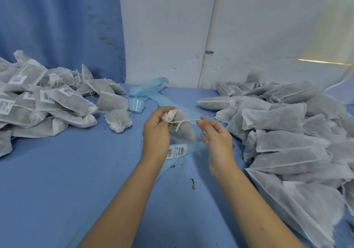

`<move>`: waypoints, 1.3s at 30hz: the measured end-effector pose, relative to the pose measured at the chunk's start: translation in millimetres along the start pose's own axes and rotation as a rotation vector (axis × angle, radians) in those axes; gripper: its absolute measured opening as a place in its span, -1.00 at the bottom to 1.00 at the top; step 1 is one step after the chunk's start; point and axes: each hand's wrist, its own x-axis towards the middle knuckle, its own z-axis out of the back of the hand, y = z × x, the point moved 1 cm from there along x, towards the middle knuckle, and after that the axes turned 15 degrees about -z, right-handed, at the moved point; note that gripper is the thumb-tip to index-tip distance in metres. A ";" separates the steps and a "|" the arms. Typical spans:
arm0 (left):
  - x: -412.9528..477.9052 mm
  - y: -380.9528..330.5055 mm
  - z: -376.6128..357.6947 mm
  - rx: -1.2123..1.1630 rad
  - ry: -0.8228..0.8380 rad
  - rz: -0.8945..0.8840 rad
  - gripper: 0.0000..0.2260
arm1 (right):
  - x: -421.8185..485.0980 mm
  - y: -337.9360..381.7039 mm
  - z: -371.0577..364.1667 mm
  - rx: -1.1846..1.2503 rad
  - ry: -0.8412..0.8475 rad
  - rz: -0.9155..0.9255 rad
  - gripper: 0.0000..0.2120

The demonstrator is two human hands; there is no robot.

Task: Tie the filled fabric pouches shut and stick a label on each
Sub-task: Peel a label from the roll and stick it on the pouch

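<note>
Fabric pouch (pixel 183 131) (string (pixel 188 121) taut), left hand (pixel 156 131)

Left hand (pixel 156 131) grips a pouch (pixel 182 128) by its gathered neck; right hand (pixel 216 135) pinches its drawstring (pixel 186 121).

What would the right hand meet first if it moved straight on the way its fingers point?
Most likely the grey pouch that the left hand holds, though depth is unclear.

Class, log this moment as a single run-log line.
step: tying shut | left hand: grips pouch neck | right hand: pinches drawstring | label strip: untouched
</note>
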 end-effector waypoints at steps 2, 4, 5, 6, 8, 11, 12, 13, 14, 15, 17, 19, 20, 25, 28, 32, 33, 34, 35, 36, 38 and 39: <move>-0.5 -2.4 -1.7 -0.109 0.012 0.023 -0.67 | 0.4 -1.2 -1.2 0.002 0.049 -0.072 -0.88; -0.4 -3.1 -3.8 -0.150 -0.004 0.012 -0.69 | 0.0 -0.9 -2.3 0.039 0.130 -0.150 -0.88; -0.3 -3.4 -4.8 -0.146 -0.027 0.006 -0.71 | -0.3 -0.5 -3.0 0.077 0.171 -0.178 -0.88; -0.1 -3.2 -5.7 -0.133 -0.055 0.004 -0.75 | -0.6 0.1 -3.7 0.114 0.201 -0.189 -0.87; -1.4 -2.4 -6.9 -0.079 -0.090 -0.006 -0.80 | -0.8 0.7 -5.2 0.143 0.204 -0.170 -0.85; -4.6 -1.4 -8.1 -0.089 -0.013 -0.002 -0.76 | 0.7 -0.1 -5.5 0.160 0.153 -0.139 -0.90; -6.0 -0.6 -8.6 -0.127 0.035 0.014 -0.72 | 1.5 -0.2 -4.6 0.174 0.143 -0.144 -0.94; -7.0 0.4 -9.3 -0.150 0.091 0.025 -0.64 | 2.3 -0.3 -3.5 0.191 0.137 -0.154 -0.96; -8.1 1.6 -9.6 -0.152 0.153 0.029 -0.54 | 2.7 -0.3 -2.3 0.208 0.134 -0.167 -0.96; -9.3 3.2 -10.3 -0.137 0.202 0.028 -0.47 | 2.8 0.1 -1.5 0.217 0.133 -0.178 -0.95; -10.6 6.4 -10.7 -0.081 0.207 0.018 -0.39 | 2.7 0.6 -0.9 0.196 0.126 -0.183 -0.93; -8.9 8.6 -9.8 -0.009 0.139 0.014 -0.37 | 2.1 0.5 -1.5 0.146 0.104 -0.163 -0.94; -7.5 8.7 -9.1 0.012 0.110 0.023 -0.36 | 2.0 0.4 -1.5 0.120 0.073 -0.138 -0.94; -0.4 14.6 1.4 0.101 0.027 0.101 -0.67 | 0.9 7.4 5.3 0.072 -0.087 -0.010 -0.96; -0.9 14.3 2.9 0.100 -0.021 0.127 -0.83 | -1.4 9.1 3.3 0.052 -0.037 -0.015 -0.96; -1.6 9.1 -2.8 -0.018 -0.058 0.119 -0.86 | -5.4 -1.3 -7.4 0.023 0.025 -0.066 -0.97; -2.5 8.6 -3.4 -0.015 -0.066 0.101 -0.86 | -6.1 -2.9 -9.2 0.019 0.030 -0.075 -0.97; -4.0 8.2 -3.5 0.007 -0.072 0.070 -0.86 | -6.2 -3.7 -10.3 0.020 0.034 -0.083 -0.97; -5.4 8.2 -3.9 0.031 -0.076 0.036 -0.85 | -6.5 -3.9 -11.0 0.027 0.043 -0.092 -0.97; -6.8 7.9 -4.7 0.044 -0.081 0.007 -0.85 | -6.5 -3.6 -11.6 0.036 0.060 -0.103 -0.96; -8.5 6.8 -7.7 0.030 -0.090 -0.004 -0.86 | -7.0 -3.3 -12.5 0.031 0.090 -0.114 -0.95; -8.7 6.9 -9.5 0.004 -0.088 0.023 -0.86 | -7.1 -3.4 -12.6 0.009 0.088 -0.109 -0.94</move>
